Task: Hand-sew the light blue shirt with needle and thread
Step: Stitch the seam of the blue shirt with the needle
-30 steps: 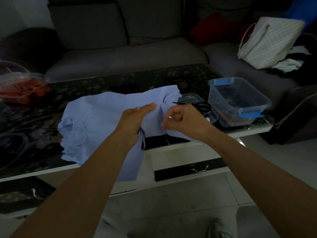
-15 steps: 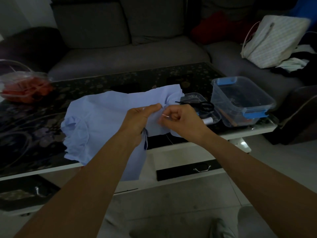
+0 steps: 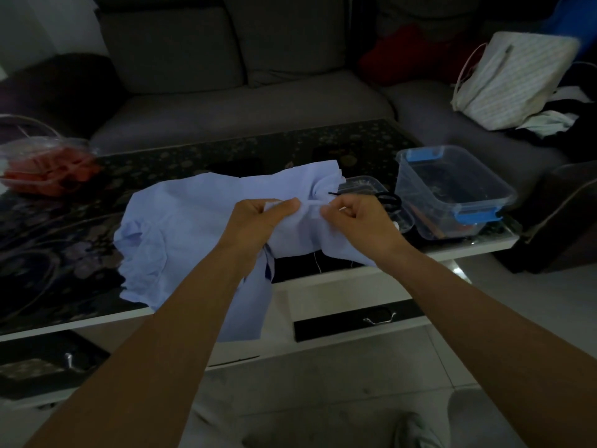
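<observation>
Fingers [image 3: 327, 212] of the right hand [image 3: 358, 218] are curled and pressed together at the tips. They pinch what looks like a thin steel needle [image 3: 342, 207], only a pale glint and too small to be sure. Facing them and almost touching, the left hand [image 3: 258, 218] pinches a raised fold of the light blue cotton shirt [image 3: 193, 227] between thumb and curled fingers. The rest of the shirt spreads out left of the fingers over the dark patterned glass table [image 3: 193, 150], w/ one part hanging off the near edge. Below the right fingers a white thread [image 3: 318, 263] hangs from the cloth, so I judge some stitches are already in and sewing is mid-way. No finished seam can be read in this dim light. Knotting and cutting seem left to do, as the black scissors [image 3: 389, 199] lie unused just behind the right hand, near a clear plastic box w/ blue clips [image 3: 452, 218]
</observation>
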Demonstrator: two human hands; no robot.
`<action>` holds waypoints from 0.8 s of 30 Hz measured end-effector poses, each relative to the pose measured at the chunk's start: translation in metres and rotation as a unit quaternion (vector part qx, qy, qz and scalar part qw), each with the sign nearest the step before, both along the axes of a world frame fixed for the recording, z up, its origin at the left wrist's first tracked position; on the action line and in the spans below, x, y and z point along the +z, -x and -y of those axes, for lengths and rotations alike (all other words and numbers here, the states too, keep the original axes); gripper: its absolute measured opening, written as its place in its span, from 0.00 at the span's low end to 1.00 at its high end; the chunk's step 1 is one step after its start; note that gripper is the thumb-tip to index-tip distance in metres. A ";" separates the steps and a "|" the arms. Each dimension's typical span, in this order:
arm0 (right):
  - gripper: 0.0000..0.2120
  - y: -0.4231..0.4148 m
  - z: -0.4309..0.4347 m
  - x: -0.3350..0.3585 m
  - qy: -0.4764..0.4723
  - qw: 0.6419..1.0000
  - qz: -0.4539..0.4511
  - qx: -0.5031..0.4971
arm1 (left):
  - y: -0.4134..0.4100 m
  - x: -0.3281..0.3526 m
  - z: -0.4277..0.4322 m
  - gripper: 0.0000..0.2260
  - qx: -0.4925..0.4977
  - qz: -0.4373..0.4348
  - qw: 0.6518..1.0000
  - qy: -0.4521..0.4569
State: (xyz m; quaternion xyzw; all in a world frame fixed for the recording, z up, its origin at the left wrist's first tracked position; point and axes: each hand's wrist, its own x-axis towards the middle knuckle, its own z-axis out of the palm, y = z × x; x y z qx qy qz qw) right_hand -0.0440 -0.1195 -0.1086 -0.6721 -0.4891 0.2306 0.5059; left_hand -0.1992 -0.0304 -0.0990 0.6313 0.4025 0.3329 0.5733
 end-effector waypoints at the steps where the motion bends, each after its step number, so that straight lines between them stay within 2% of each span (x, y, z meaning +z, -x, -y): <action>1: 0.14 -0.002 -0.001 0.002 -0.006 1.000 -0.012 -0.013 | 0.003 0.001 -0.001 0.19 -0.020 -0.015 0.999 -0.026; 4: 0.14 -0.007 0.000 0.006 -0.021 0.999 -0.026 -0.035 | 0.010 0.006 -0.003 0.22 -0.067 -0.042 0.995 -0.053; 8: 0.16 -0.006 0.004 0.006 -0.027 0.999 0.021 -0.007 | 0.013 0.009 0.000 0.20 -0.075 -0.035 0.992 -0.091; 11: 0.16 -0.006 0.003 0.003 -0.036 0.999 0.020 -0.001 | 0.011 0.012 0.003 0.16 -0.060 -0.045 0.990 -0.122; 14: 0.13 -0.008 0.003 0.001 -0.037 0.999 0.026 0.002 | 0.009 0.011 0.003 0.08 -0.047 -0.055 0.990 -0.122; 17: 0.04 -0.007 0.006 0.004 -0.049 0.999 0.012 0.000 | 0.009 0.011 0.004 0.08 -0.035 -0.049 0.992 -0.115; 19: 0.05 -0.005 0.009 0.006 -0.070 0.998 0.001 0.001 | 0.008 0.012 0.006 0.08 -0.037 -0.045 0.991 -0.119; 24: 0.06 -0.003 0.013 0.006 -0.114 0.990 0.041 0.067 | 0.006 0.012 0.009 0.07 -0.035 -0.041 0.992 -0.118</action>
